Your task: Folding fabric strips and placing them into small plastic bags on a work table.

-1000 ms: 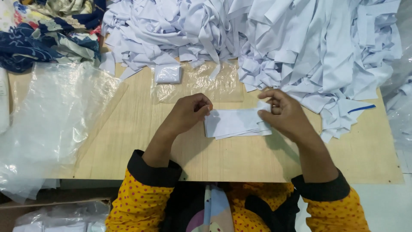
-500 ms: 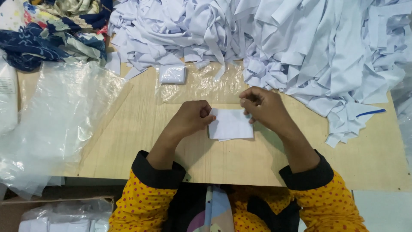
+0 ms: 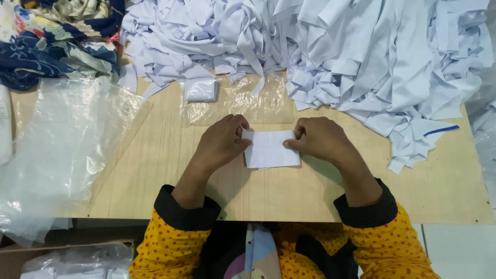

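A: Item one, the folded white cloth (image 3: pixel 271 149). Where do you have it?

B: Centre of the frame, flat on the wooden table (image 3: pixel 439 186), directly between your two hands. Its long axis runs left to right across the frame, so each short end points at a hand.

A: Left hand (image 3: pixel 223 140)?

B: Curled at the cloth's left short end, fingertips pinching the upper left corner. Grasping the cloth, touching it.

A: Right hand (image 3: pixel 318 139)?

B: Curled at the right short end, thumb and fingers closed on that edge. Also grasping the cloth. Neither hand is nearer; you hold it evenly from both sides, and the cloth lies inward from each hand, toward the frame's middle.

A: Next out?

B: Clear plastic bag (image 3: pixel 232 101), flat on the table just above your hands. At its upper left corner, a small folded white bundle (image 3: pixel 200 89).

A: Further out?

B: Heap of white fabric strips (image 3: pixel 361 57), across the top and upper right of the frame, well apart from your hands. Crumpled clear plastic sheet (image 3: pixel 62 150) at the left. Patterned blue fabric (image 3: pixel 51 46) in the upper left corner.
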